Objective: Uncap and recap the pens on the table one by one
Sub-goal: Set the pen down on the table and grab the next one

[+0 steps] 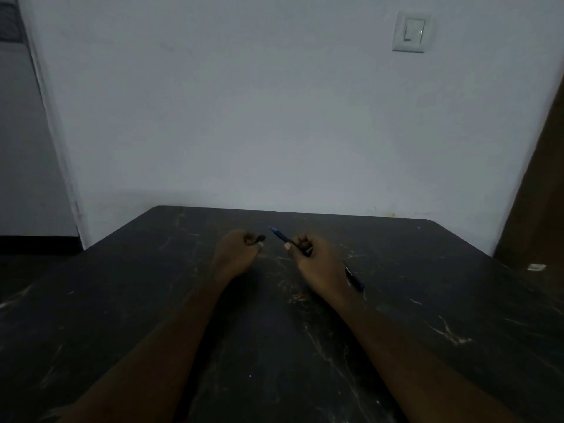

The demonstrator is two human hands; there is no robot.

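My right hand (pixel 317 257) grips a dark pen (pixel 282 236) with a blue section near its bare tip, which points up and left toward my other hand. The pen's rear end sticks out behind the wrist, low over the table. My left hand (pixel 238 251) is closed around a small dark pen cap (pixel 261 238) that peeks out between thumb and fingers. A short gap separates the cap from the pen tip. Both hands hover over the middle of the dark scratched table (pixel 427 300). No other pens show on the table.
The table's far edge meets a pale wall (pixel 274 117) with a light switch (pixel 410 33) at the upper right. A brown door (pixel 540 209) stands at the right, with a small white object (pixel 535 267) at its foot. A doorway opens at the left.
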